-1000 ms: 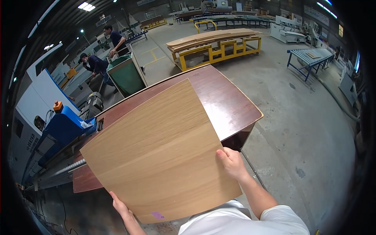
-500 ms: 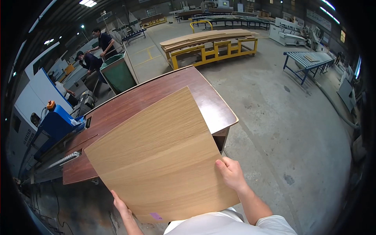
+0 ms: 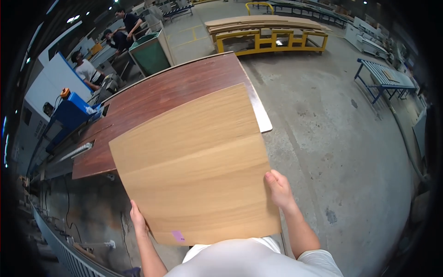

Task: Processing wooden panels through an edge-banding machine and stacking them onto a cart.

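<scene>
A large wood-grain panel (image 3: 198,171) is held up in front of my body, its near edge close to my white shirt. My left hand (image 3: 138,218) grips its left edge near the lower corner, with the fingers passing underneath. On the opposite edge my right hand (image 3: 280,188) is closed, thumb on top and fingers hidden below. A small purple sticker (image 3: 178,236) is on the panel by its near edge. The panel's far part overlaps a reddish-brown table (image 3: 184,87) in this view; whether they touch I cannot tell.
Beyond the table stands a yellow frame cart (image 3: 272,44) stacked with boards. A green bin (image 3: 151,57) is at the far left, with several people near it. A blue roller stand (image 3: 386,78) is at the right. Blue-and-white machinery (image 3: 71,111) borders the table's left side.
The view has tipped downward, so the table and cart appear higher. Both hands still hold the panel, which now looks more squarely turned toward me and covers the table's near right corner.
</scene>
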Available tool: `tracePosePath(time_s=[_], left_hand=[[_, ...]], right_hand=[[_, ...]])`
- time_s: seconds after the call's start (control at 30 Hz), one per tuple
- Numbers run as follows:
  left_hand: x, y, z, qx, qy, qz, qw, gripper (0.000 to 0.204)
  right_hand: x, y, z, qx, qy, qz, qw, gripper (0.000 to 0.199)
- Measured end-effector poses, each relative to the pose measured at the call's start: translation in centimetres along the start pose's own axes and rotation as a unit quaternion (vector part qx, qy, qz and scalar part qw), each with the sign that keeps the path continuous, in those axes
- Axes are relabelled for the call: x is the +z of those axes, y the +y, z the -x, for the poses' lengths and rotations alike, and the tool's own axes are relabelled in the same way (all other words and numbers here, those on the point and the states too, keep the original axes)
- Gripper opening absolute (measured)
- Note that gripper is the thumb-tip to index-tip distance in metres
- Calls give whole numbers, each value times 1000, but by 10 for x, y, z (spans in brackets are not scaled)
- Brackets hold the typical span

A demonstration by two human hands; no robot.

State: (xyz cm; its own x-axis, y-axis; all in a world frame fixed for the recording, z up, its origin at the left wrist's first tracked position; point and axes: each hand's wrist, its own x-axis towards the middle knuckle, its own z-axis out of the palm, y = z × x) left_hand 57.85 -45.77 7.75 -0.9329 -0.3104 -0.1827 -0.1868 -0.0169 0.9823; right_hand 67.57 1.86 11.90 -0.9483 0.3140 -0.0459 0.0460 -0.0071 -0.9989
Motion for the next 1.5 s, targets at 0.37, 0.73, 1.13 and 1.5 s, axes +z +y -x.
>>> tracePosePath(time_s=[0.37, 0.73, 1.13, 1.5], left_hand=[[-20, -10, 25, -14, -81, -168, 982, 34], [21, 16, -15, -11, -145, -75, 987, 39], [90, 61, -11, 38, -17, -280, 959, 39], [280, 80, 54, 189, -112, -243, 945, 37]], right_hand=[[-10, 81, -48, 111, 3, -130, 985, 35], [-12, 84, -137, 113, -63, -91, 987, 44], [-70, 72, -115, 57, 30, -76, 995, 31], [-247, 65, -14, -57, 269, 26, 961, 48]])
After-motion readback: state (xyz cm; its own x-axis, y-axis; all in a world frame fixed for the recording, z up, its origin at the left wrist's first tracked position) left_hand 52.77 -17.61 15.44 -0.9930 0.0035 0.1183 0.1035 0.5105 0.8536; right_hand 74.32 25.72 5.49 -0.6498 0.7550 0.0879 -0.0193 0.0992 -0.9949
